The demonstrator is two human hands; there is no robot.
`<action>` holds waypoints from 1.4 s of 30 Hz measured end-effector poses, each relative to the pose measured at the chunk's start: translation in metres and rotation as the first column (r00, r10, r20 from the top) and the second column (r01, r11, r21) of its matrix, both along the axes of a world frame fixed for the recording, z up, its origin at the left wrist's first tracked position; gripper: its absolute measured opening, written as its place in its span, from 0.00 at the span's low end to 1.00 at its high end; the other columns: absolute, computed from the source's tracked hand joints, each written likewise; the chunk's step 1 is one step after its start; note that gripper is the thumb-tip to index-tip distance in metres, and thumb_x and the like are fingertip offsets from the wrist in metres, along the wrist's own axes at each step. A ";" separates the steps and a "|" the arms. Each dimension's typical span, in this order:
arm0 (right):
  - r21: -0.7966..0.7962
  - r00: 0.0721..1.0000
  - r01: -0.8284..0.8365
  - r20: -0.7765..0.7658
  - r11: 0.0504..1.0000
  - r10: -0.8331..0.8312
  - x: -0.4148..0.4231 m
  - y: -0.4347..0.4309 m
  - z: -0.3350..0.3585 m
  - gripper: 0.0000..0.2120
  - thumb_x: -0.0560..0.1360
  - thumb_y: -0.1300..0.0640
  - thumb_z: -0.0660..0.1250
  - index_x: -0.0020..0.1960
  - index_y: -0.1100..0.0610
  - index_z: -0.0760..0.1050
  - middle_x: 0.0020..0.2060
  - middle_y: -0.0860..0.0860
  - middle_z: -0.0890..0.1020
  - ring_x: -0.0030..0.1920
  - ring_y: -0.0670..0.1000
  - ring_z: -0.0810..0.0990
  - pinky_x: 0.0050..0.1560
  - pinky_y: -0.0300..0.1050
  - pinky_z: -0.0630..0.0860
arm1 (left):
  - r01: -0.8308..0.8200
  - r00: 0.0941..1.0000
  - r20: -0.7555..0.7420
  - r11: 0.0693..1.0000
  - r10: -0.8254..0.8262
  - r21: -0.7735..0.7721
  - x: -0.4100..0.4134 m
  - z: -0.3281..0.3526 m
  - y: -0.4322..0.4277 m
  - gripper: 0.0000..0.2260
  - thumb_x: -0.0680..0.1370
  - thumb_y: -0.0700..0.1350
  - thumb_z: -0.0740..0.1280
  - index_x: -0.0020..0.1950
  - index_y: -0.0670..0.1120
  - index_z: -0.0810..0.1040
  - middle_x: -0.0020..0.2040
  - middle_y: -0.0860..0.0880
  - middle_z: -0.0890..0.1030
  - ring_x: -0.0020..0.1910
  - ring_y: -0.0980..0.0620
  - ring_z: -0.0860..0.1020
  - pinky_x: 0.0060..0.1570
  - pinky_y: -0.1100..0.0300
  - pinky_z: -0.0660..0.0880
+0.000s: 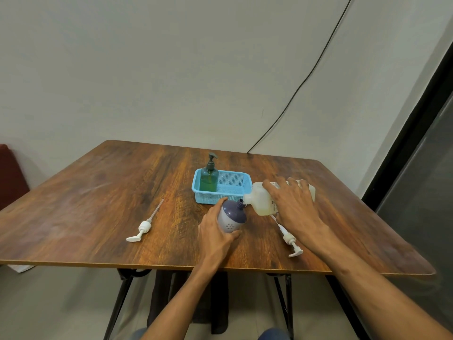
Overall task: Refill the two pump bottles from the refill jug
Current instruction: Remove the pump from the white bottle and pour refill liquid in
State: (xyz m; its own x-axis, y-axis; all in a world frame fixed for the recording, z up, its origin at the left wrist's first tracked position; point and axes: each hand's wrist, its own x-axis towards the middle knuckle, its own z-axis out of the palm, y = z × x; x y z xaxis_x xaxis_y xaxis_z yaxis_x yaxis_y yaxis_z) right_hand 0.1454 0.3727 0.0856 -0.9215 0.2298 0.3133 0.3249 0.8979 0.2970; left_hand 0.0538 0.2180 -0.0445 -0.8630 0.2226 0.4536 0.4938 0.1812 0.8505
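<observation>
On the wooden table [98, 192], toward its front edge, the left hand [215, 238] wraps the purple-and-white bottle [231, 217], hiding its base; the right hand [294, 207] clasps the refill jug [263, 202], part-covering its label. The jug lies sideways — spout leftward at the bottle's open neck. Beyond, a green pump bottle [209, 179] stands in a blue basket [232, 182] — pale wall [171, 69] behind.

The right hand [294, 209] covers most of the refill jug [262, 201], whose label print is too small to read. Where its spout meets the neck of the purple-and-white bottle [232, 215], any stream is perhaps too fine to make out. The left hand [217, 233] hides that bottle's near side (its base too). The tube of the right-hand pump [290, 240] is partly lost beneath the right hand. A red object [9, 173] is cut off at the left edge.
</observation>
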 end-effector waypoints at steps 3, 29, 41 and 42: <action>0.003 1.000 -0.002 -0.001 1.000 0.002 0.000 0.000 0.000 0.36 0.74 0.50 0.74 0.76 0.46 0.59 0.72 0.55 0.70 0.71 0.60 0.68 0.70 0.63 0.63 | 0.001 1.000 0.004 1.000 -0.001 -0.001 0.001 0.001 -0.001 0.40 0.64 0.52 0.81 0.73 0.51 0.70 0.65 0.51 0.78 0.60 0.58 0.76 0.61 0.62 0.71; 0.015 1.000 0.003 0.023 1.000 -0.004 0.000 -0.003 0.005 0.36 0.75 0.49 0.72 0.77 0.45 0.56 0.74 0.54 0.67 0.73 0.59 0.66 0.73 0.62 0.61 | -0.014 1.000 0.006 1.000 0.014 -0.016 0.003 0.003 0.000 0.41 0.63 0.49 0.82 0.73 0.49 0.70 0.65 0.51 0.78 0.61 0.57 0.77 0.63 0.52 0.77; 0.021 1.000 -0.003 0.026 1.000 0.002 0.000 -0.003 0.006 0.35 0.76 0.50 0.72 0.76 0.46 0.57 0.74 0.55 0.67 0.73 0.60 0.66 0.73 0.63 0.61 | -0.015 1.000 0.023 0.999 0.016 -0.033 0.003 0.001 -0.001 0.42 0.63 0.51 0.82 0.74 0.51 0.69 0.65 0.52 0.78 0.62 0.55 0.77 0.63 0.46 0.77; 0.021 1.000 -0.007 0.024 1.000 0.006 0.000 -0.003 0.006 0.35 0.75 0.50 0.72 0.76 0.46 0.57 0.73 0.55 0.68 0.73 0.60 0.66 0.73 0.63 0.61 | -0.014 1.000 0.023 0.999 0.014 -0.033 0.003 0.001 -0.001 0.42 0.62 0.53 0.81 0.74 0.52 0.69 0.65 0.52 0.78 0.62 0.55 0.77 0.63 0.46 0.77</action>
